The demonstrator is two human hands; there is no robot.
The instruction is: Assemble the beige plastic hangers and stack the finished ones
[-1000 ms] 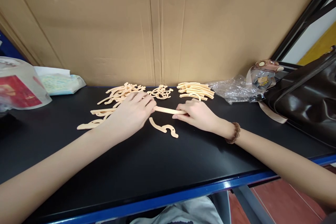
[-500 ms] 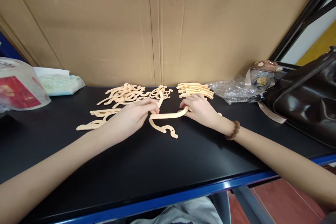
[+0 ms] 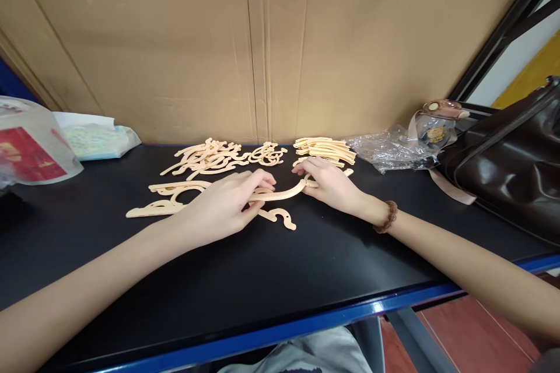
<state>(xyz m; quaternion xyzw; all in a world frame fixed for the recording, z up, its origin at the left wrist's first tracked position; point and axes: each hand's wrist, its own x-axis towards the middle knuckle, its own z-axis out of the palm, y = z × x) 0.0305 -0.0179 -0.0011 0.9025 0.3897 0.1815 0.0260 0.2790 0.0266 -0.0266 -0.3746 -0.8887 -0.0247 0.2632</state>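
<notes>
L hand (image 3: 227, 201) & R hand (image 3: 328, 183) both closed, pinching ends of strip (image 3: 284, 193), hooked piece (image 3: 280, 219) at its 6 o'clock; mating them prob. needs even grip.

Two hands: left hand (image 3: 223, 205), right hand (image 3: 333, 186). One curved strip (image 3: 286, 192) between them. One cut-out (image 3: 280, 219) beneath. Three heaps (image 3: 210, 157) of wooden pieces behind; pieces uncountable. One handbag (image 3: 503, 169), one bottle (image 3: 437, 122), one wrapper (image 3: 389, 152), one tissue pack (image 3: 100, 140), one pouch (image 3: 30, 151).

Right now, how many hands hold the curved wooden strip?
2. Left hand pinches the curved wooden strip at its left end; right hand holds the right end. No others visible.
</notes>
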